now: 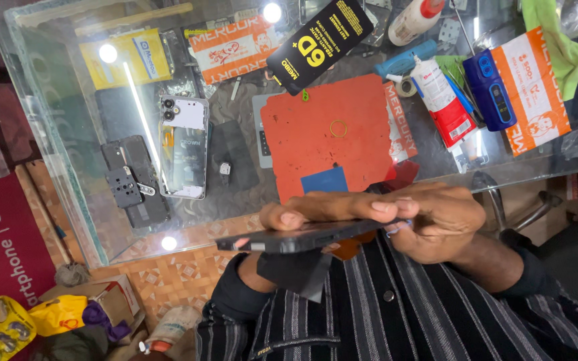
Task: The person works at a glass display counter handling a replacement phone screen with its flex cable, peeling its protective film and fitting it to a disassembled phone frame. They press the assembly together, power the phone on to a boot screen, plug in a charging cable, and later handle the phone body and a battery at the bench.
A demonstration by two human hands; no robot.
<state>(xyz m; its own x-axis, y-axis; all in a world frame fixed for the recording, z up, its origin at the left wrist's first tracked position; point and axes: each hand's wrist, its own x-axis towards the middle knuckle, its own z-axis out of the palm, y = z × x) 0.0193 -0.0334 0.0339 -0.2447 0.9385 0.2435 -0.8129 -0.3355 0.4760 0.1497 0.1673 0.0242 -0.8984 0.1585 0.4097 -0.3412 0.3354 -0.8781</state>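
Both hands grip a dark phone [306, 235] edge-on, near the chest. Right hand [436, 220] fingers curl closed over its top; left hand [282, 257] clasps from beneath. Red mat [322, 134] lies beyond on glass table [68, 120].

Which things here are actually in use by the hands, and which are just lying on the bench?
In use: dark smartphone, held flat between left hand and right hand; black cloth beneath it.

Lying about: red work mat, opened phone, black screen-protector packet, glue tube, blue device, green cloth.
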